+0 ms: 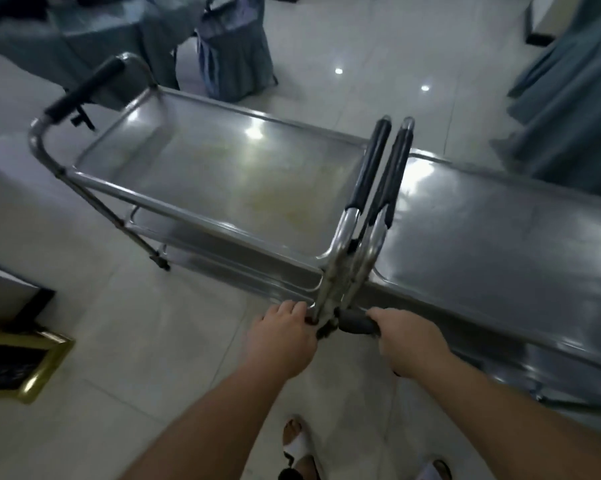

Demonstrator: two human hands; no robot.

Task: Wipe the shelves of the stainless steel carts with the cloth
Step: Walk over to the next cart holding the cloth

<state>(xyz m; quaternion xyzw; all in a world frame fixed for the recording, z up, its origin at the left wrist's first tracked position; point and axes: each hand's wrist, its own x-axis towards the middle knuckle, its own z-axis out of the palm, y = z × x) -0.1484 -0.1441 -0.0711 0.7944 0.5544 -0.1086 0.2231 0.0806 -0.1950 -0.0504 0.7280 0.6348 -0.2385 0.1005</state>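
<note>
Two stainless steel carts stand end to end on the tiled floor. The left cart (202, 216) has a stained top shelf and a lower shelf visible beneath it. The right cart (499, 244) shows a grey top shelf. Their black-padded handles (378, 168) meet in the middle. My left hand (283, 332) grips the low frame tube where the carts' posts meet. My right hand (408, 336) holds a dark rolled object (356, 322) beside that joint; whether it is the cloth or a cart part is unclear.
Chairs draped in grey-blue covers (233, 57) stand behind the carts, and more draped fabric (569, 98) hangs at the right. A gold-edged dark frame (25, 368) lies on the floor at the left. My sandalled feet (299, 445) show at the bottom.
</note>
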